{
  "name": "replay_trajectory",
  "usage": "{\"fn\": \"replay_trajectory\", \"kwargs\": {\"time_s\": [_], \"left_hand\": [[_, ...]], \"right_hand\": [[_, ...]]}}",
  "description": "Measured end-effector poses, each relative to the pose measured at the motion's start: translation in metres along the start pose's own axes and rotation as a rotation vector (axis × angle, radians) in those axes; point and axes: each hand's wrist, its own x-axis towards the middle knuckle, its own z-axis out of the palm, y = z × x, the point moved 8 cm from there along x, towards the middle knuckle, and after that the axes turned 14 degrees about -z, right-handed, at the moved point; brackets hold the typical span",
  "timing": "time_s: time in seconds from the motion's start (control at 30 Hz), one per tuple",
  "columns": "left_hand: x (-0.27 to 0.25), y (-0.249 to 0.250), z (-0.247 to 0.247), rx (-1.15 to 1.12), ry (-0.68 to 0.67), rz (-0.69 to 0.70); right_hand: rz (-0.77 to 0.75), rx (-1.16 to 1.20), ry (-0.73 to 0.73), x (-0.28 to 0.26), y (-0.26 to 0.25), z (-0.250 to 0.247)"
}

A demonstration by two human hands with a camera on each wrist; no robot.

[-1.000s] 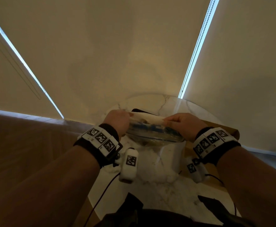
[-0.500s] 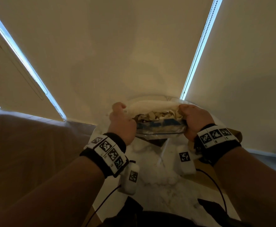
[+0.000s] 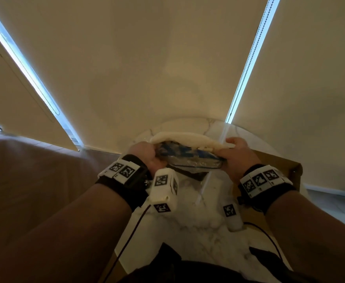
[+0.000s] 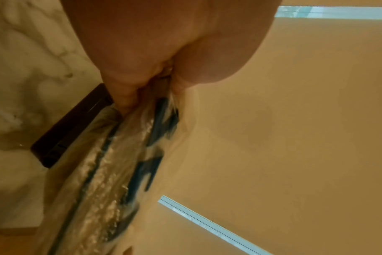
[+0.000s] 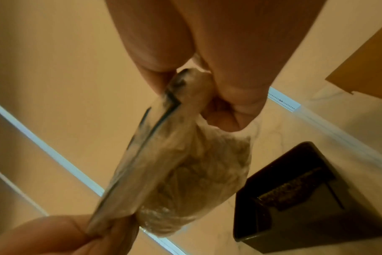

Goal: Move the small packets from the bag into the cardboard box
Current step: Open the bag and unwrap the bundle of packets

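While both hands' fingers [image 3: 232, 140] pinch its ends, the bag [image 3: 190, 158] holds pale packets [image 5: 199, 174].

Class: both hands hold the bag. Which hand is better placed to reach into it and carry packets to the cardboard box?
Probably the right hand: the cardboard box lies beside it, while the left hand can hold the bag.

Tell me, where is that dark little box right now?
The dark box sits on the marble table, under the clear bag held up between the left hand and right hand.
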Motion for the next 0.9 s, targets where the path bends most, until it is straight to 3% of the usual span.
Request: {"fn": "replay_trajectory", "kwargs": {"time_s": [0.1, 0.13, 0.2, 0.3, 0.33, 0.43, 0.47, 0.6, 0.67, 0.7, 0.73, 0.8, 0.9], "left_hand": [[-0.016, 0.015, -0.006, 0.537, 0.301, 0.190], [-0.018, 0.016, -0.003, 0.623, 0.333, 0.200], [-0.019, 0.014, 0.002, 0.735, 0.368, 0.201], [-0.032, 0.008, 0.003, 0.706, 0.410, 0.334], [-0.036, 0.002, 0.001, 0.691, 0.408, 0.325], [-0.017, -0.014, 0.003, 0.178, 0.208, 0.220], [-0.014, -0.018, 0.005, 0.146, 0.186, 0.234], [-0.011, -0.020, 0.016, 0.276, 0.172, 0.276], [-0.008, -0.011, 0.005, 0.251, 0.276, 0.337], [-0.012, -0.010, 0.004, 0.277, 0.306, 0.283], [-0.010, -0.007, 0.003, 0.502, 0.372, 0.325], [0.004, 0.000, -0.001, 0.578, 0.433, 0.318], [0.012, 0.010, -0.002, 0.617, 0.429, 0.297]], "right_hand": [[0.059, -0.420, -0.205, -0.006, -0.001, 0.009], [0.086, -0.598, -0.301, -0.010, 0.003, 0.012], [0.136, -0.765, -0.435, -0.016, 0.011, 0.021], [0.010, -0.890, -0.537, -0.006, 0.022, 0.030], [-0.007, -0.908, -0.533, -0.003, 0.022, 0.029], [-0.016, -0.945, -0.484, 0.006, 0.017, 0.023], [-0.012, -0.953, -0.470, 0.008, 0.018, 0.025], [-0.006, -0.992, -0.429, 0.010, 0.019, 0.029], [-0.092, -1.015, -0.396, 0.010, 0.016, 0.035], [-0.140, -1.025, -0.398, 0.007, 0.011, 0.040], [-0.171, -1.022, -0.399, 0.009, 0.013, 0.045], [-0.171, -1.007, -0.391, 0.011, 0.015, 0.047], [-0.206, -0.948, -0.286, 0.004, -0.003, 0.037]]}}
